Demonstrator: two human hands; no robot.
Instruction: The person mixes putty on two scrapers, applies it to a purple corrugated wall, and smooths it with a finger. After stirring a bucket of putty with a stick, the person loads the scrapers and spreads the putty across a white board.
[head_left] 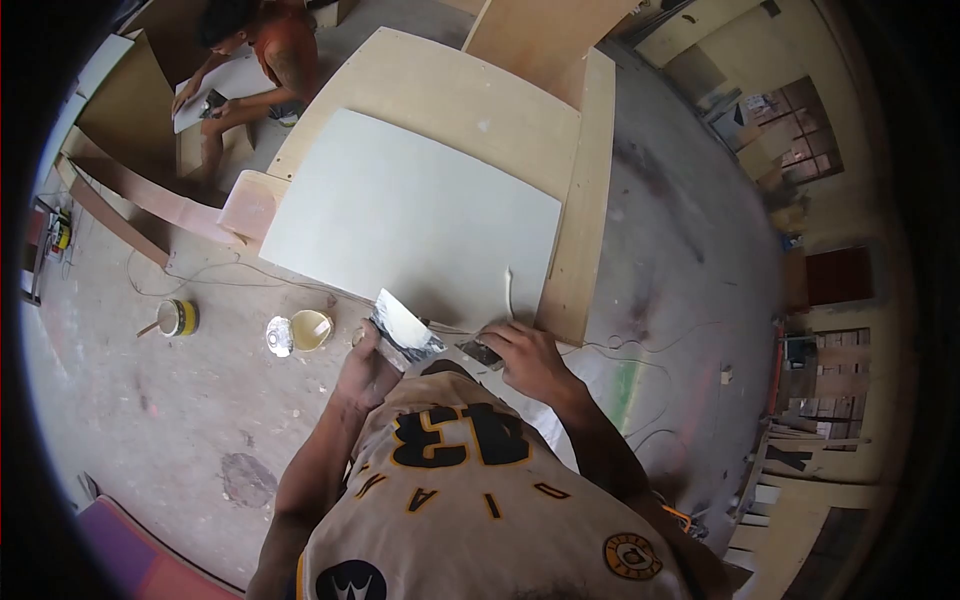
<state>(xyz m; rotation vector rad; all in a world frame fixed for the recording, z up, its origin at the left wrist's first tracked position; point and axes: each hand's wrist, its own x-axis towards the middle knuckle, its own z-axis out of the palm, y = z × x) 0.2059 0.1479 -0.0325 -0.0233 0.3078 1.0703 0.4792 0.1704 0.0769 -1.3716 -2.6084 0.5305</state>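
Note:
My left hand [365, 372] grips a wide putty knife [405, 330] whose blade carries a layer of white paste and dark smears. Closed around a smaller, dark-smeared scraper [482, 352] is my right hand [527, 358], at the near edge of a white board [415, 205]. A short raised streak of white paste [509, 292] lies on the board near its right corner. The board rests on a larger plywood panel [470, 90]. My fingers partly hide both tools.
An open tub of pale paste [311, 329] and its lid [280, 336] sit on the floor at left, beyond them a yellow can [178, 317] with a stick. Cables [620, 352] cross the floor. A co-worker [270, 60] crouches over another white board at upper left.

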